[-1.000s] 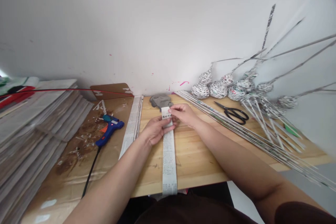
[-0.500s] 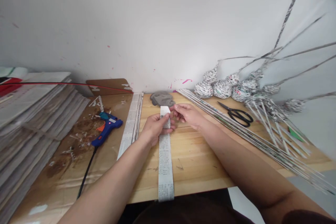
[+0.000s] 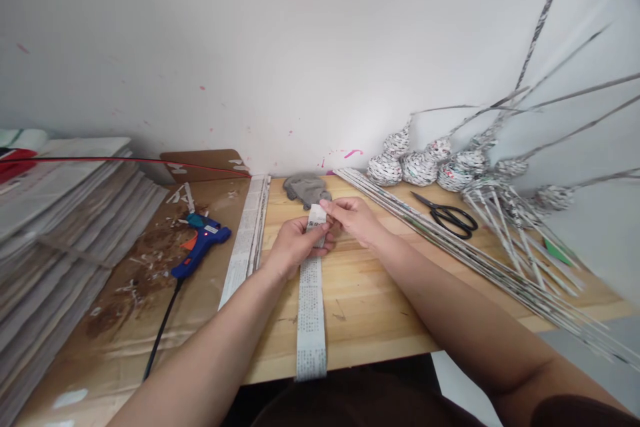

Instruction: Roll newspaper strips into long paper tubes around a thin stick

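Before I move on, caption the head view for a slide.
Two bare hands hold a long, printed newspaper strip over a pale wooden tabletop, black loop-handled scissors nearby.

No word legible with certainty. Paper strip [image 3: 311, 320]: Chinese-style characters, a larger dark pair near the far end, partly covered by fingers [image 3: 318, 233]; below, rows of small print, too fine to read. Folded strips [image 3: 244, 237] to the left: similar small print, unreadable. Blue glue gun [image 3: 196, 252]: pale label [image 3: 211, 229] on its body, lettering too small. Newspaper stack [image 3: 100, 210]: faint print on top sheet, blurred.
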`<move>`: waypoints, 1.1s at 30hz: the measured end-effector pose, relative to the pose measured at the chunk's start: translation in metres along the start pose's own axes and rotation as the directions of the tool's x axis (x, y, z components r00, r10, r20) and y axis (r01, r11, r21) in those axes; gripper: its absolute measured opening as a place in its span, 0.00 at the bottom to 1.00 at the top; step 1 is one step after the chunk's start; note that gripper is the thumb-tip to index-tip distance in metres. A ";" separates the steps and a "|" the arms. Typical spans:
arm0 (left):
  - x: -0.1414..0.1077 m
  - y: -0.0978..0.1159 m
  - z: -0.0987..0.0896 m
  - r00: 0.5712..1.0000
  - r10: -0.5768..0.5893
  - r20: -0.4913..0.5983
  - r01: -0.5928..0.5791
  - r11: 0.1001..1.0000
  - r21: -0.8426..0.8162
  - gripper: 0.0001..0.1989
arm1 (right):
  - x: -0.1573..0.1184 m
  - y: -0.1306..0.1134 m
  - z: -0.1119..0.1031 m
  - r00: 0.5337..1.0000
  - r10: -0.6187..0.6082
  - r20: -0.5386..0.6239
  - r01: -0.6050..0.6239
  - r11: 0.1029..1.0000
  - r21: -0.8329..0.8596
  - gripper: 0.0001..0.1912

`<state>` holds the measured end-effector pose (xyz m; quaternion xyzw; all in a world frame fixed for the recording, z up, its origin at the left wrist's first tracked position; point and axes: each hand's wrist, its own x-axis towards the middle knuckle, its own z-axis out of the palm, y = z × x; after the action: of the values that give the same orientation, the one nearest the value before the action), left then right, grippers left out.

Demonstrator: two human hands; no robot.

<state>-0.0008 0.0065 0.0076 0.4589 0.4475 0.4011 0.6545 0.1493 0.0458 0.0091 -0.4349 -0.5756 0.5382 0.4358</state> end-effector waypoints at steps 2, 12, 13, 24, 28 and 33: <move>0.001 0.000 -0.001 0.999 -0.013 -0.038 0.012 1.000 -0.006 0.19 | 0.001 -0.001 -0.002 0.999 0.035 -0.012 -0.035 0.998 0.054 0.24; 0.005 -0.001 -0.003 0.999 -0.014 -0.030 0.013 0.999 -0.052 0.17 | 0.000 -0.002 -0.014 0.967 0.076 0.243 -0.080 0.997 0.008 0.19; 0.005 -0.001 -0.003 0.999 -0.013 -0.031 0.012 0.999 -0.052 0.17 | 0.000 -0.002 -0.014 0.970 0.084 0.228 -0.087 0.996 0.006 0.20; 0.006 -0.005 -0.002 0.999 0.028 -0.047 -0.028 1.000 0.006 0.18 | -0.003 -0.003 -0.007 0.987 -0.010 0.160 0.025 0.995 -0.093 0.16; 0.005 -0.004 0.000 0.999 0.019 -0.028 -0.019 1.000 -0.005 0.18 | -0.003 -0.004 -0.004 0.997 -0.014 0.077 0.024 0.991 -0.131 0.16; 0.004 -0.002 0.000 1.000 -0.013 -0.023 0.012 0.999 -0.051 0.18 | -0.003 -0.005 -0.003 0.996 0.047 0.078 -0.041 0.996 -0.075 0.17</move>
<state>0.0006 0.0100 0.0044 0.4346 0.4476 0.4136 0.6631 0.1526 0.0437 0.0137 -0.4414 -0.6021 0.5432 0.3841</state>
